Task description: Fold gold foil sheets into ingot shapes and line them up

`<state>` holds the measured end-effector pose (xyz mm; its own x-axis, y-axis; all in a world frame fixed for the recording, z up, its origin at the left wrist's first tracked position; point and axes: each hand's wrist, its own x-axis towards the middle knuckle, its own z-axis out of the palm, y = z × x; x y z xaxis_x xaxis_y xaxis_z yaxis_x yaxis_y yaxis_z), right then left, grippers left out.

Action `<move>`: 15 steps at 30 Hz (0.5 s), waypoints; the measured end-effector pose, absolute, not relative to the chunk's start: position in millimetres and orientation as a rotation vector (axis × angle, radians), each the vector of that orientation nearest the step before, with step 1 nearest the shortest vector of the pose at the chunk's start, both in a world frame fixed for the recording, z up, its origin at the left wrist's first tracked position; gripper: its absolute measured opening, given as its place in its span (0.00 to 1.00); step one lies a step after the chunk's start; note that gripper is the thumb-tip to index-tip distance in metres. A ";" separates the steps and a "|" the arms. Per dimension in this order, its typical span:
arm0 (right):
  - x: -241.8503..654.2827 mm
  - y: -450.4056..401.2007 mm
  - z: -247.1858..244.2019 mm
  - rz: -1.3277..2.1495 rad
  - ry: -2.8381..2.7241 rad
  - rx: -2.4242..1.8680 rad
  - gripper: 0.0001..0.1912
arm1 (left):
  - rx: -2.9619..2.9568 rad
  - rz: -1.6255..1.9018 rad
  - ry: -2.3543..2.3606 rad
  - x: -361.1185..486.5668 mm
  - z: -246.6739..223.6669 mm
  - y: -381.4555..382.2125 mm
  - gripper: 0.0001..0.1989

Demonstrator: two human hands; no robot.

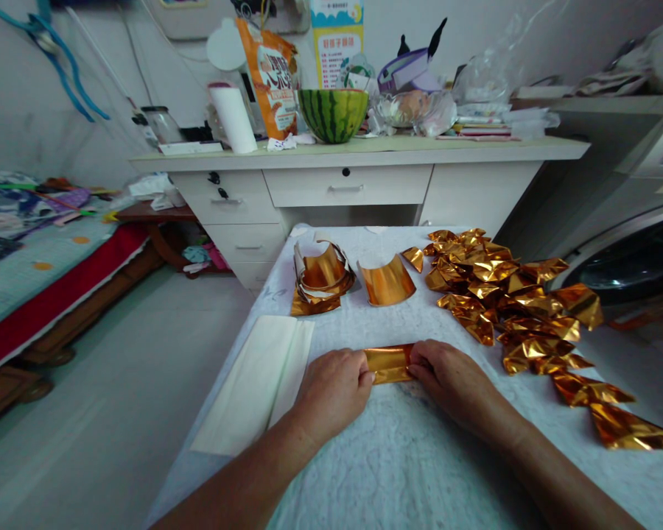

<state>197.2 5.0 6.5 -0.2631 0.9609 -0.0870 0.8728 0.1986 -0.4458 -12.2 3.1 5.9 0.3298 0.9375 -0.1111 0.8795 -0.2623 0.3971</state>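
Note:
A folded strip of gold foil paper (387, 364) is stretched between my two hands, just above or on the cloth-covered table (387, 471). My left hand (337, 386) is closed on its left end, and my right hand (447, 375) pinches the right end. Beyond them stands a curved gold sheet (387, 283), and to its left a curled stack of gold sheets (321, 272). Many twisted gold foil pieces (491, 280) are heaped along the right side. Pale folded paper sheets (248, 383) lie left of my left hand.
Behind the table is a white desk (348, 184) bearing a half watermelon (333, 114), an orange bag (270, 81) and a white roll (233, 118). A bed (44, 258) stands at the left, a front-loading washing machine (635, 235) at the right.

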 end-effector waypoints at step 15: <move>195.5 6.0 7.0 0.639 -2.262 -1.782 0.08 | 2.336 0.095 1.622 -10.1 6.6 0.8 0.11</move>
<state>195.5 6.0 7.0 -0.2584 0.9594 -0.1133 0.8768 0.1837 -0.4443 -10.1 0.8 6.6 0.3620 0.9254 -0.1126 0.9060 -0.3207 0.2763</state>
